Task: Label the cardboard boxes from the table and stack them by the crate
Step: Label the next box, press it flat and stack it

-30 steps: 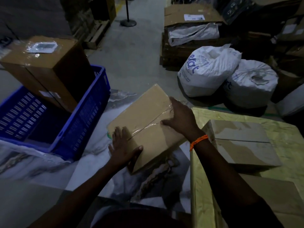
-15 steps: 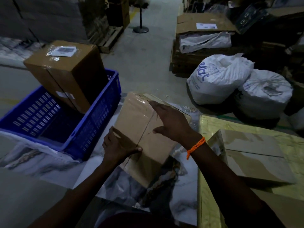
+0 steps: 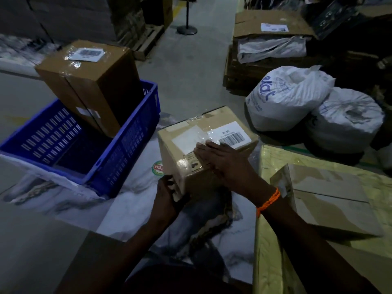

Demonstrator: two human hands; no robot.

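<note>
A small cardboard box [image 3: 191, 134] stands on the marbled floor sheet beside the blue crate [image 3: 131, 145], its top bearing a barcode label [image 3: 230, 134] and clear tape. My right hand [image 3: 222, 162] lies flat with straight fingers on the box's top near edge. My left hand [image 3: 167, 192] grips the box's lower left corner. A taller labelled box [image 3: 89, 81] leans inside the crate. Another cardboard box [image 3: 331, 198] lies on the yellow-covered table [image 3: 275, 262] at the right.
Two stuffed white sacks [image 3: 286, 96] sit on the floor right of the box. Flattened cartons on a pallet [image 3: 271, 39] stand behind them. A post with a round base [image 3: 187, 29] stands in the aisle, and a wooden pallet [image 3: 146, 41] lies at the back.
The box has been turned over from lying tilted on its broad face to standing with the barcode label up. My right hand moved onto its top; my left shifted to the lower corner.
</note>
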